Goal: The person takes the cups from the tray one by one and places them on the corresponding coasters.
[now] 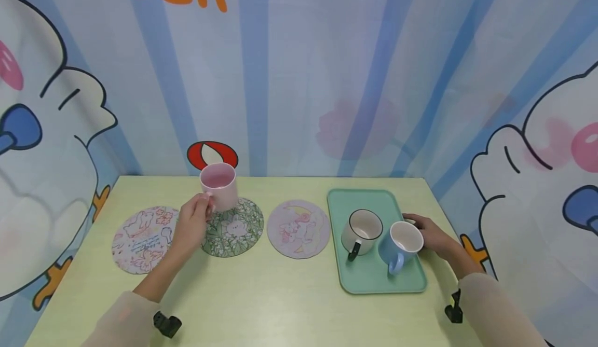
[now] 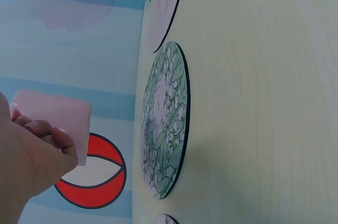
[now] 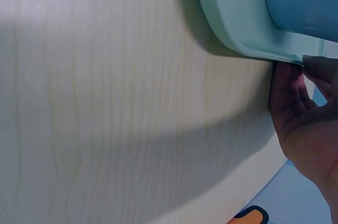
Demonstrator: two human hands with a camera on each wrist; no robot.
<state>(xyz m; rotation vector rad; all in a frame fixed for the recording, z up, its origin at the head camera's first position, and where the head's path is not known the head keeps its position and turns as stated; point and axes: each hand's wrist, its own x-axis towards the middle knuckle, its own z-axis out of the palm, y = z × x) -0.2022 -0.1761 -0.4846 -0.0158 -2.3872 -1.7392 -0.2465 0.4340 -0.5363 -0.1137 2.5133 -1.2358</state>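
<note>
My left hand grips a pink mug by its handle and holds it upright. In the left wrist view the mug hangs in the air, apart from the green leafy round mat. At the right side, my right hand pinches the rim of a mint green tray, thumb on top and fingers underneath, as the right wrist view shows. On the tray stand a white mug with a black handle and a blue mug, both upright.
Two more round mats lie in the row: a pink and white one at the left, partly behind my left arm, and a lilac one beside the tray. A striped blue curtain stands behind the pale wooden table.
</note>
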